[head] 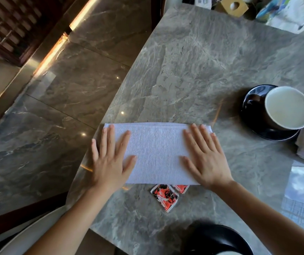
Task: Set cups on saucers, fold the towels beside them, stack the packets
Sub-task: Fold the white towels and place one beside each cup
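I have both hands flat on the white towel (pixel 156 153), which lies folded into a long band on the grey marbled bench (pixel 193 70), close to the bench's edge at about 9 o'clock from its middle. My left hand (pixel 110 159) rests palm down on the towel's 9 o'clock end, fingers spread and pointing toward 12 o'clock, the little finger off the cloth over the bench edge. My right hand (pixel 205 157) lies palm down on the 3 o'clock end, fingers fanned toward 11 o'clock, the wrist crossing the towel's near edge. Neither grip closes on anything: both are fully spread, pressing the cloth rather than holding it. Both forearms are bare and reach in from 6 o'clock. Just under the towel's near edge, at 6 o'clock from it, sit two red and black packets (pixel 165 196), one partly tucked beneath the cloth, the other lying askew on the bench. At 3 o'clock from the towel a cup (pixel 288 107) with a pale inside stands on a black saucer (pixel 254 115), well apart from my hands. A second black saucer (pixel 219 240) shows at the bottom edge, at 5 o'clock.
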Demonstrator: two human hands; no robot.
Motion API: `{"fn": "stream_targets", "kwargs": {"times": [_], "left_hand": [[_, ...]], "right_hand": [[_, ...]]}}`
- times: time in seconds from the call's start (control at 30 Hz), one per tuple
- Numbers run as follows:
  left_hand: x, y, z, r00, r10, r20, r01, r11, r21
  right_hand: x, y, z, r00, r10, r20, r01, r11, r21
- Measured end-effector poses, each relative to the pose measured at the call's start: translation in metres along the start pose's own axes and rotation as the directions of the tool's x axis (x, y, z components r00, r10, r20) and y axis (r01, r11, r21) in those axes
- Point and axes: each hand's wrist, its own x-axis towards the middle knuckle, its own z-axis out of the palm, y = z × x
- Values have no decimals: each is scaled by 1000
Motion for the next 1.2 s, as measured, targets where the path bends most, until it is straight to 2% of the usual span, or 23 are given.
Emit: {"fn": "stream_targets", "kwargs": {"times": [0.27,0.37,0.43,0.47,0.53,0.6,0.63,0.7,0.8,0.93,1.1,1.2], "left_hand": [[1,4,-7,1000,-20,23,22,997,-80],[1,13,-13,989,-149,14,148,952,-266],[-3,30,-21,969,-238,-67,191,891,-413],[-6,44,-28,961,-236,-143,140,863,-485],[-15,83,-44,961,-174,-213,-20,728,-685],[-23,129,-58,984,-32,-173,-122,584,-802],[-26,151,-63,987,54,-152,-155,581,-799],[-28,184,-64,967,227,-119,-241,650,-721],[-25,204,-51,929,369,-43,-320,737,-595],[-16,210,-39,930,365,35,-297,805,-513],[-11,205,-40,944,329,34,-255,789,-558],[-2,196,-44,931,366,9,-299,774,-557]], "right_hand": [[-1,1,1,1000,-10,-29,11,1000,24],[-1,5,3,997,-34,-68,40,996,77],[-1,9,2,990,17,-141,28,950,312],[-1,11,-1,976,76,-202,27,884,467],[-1,16,-8,913,236,-333,37,765,643],[-3,19,-18,857,381,-346,-6,680,733],[-5,20,-23,839,440,-320,-32,627,779],[-12,25,-31,817,505,-279,-53,547,835],[-23,36,-35,823,518,-235,-78,513,855],[-32,49,-28,831,529,-173,-144,506,851],[-36,53,-20,835,527,-159,-129,468,874],[-34,56,-20,837,526,-149,-138,466,874]]}}
